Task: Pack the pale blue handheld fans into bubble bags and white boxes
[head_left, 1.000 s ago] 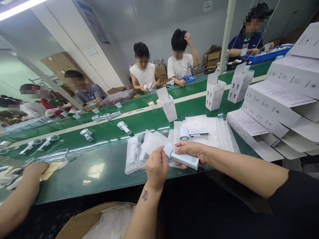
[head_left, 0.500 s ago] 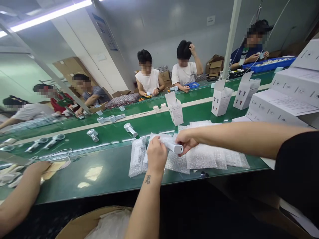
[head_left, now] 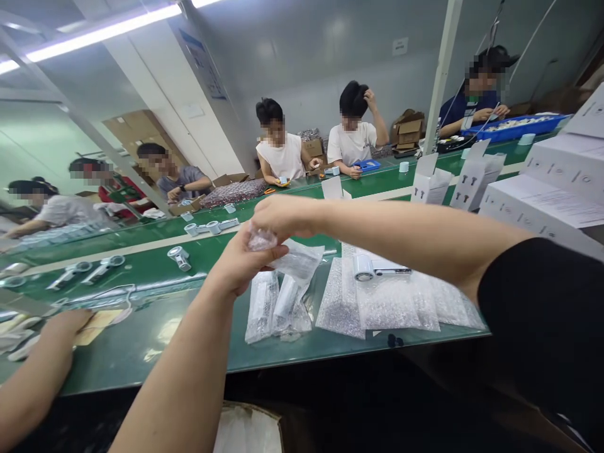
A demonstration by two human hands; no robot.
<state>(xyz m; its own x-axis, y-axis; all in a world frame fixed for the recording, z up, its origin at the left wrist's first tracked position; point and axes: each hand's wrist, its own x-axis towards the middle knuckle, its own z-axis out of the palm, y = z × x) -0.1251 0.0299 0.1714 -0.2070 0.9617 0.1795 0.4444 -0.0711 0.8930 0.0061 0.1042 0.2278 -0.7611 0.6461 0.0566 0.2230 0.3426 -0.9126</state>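
Observation:
My left hand and my right hand meet above the green belt, both closed on a clear bubble-wrap bag. The right hand pinches the bag's top from above, and the left holds it from below. Whether anything is inside the bag I cannot tell. Beneath the hands lie two bagged white devices. An unwrapped white handheld fan rests on a pile of bubble bags to the right.
Stacked flat white cartons fill the right side, with upright open boxes behind. More fans lie on the far belt. A co-worker's hand rests at the left. A cardboard box sits below the table edge. People work opposite.
Both hands have risen and moved left, away from the table edge. The white device that the right hand held no longer shows in my hands; a fan shows again on the bubble bags.

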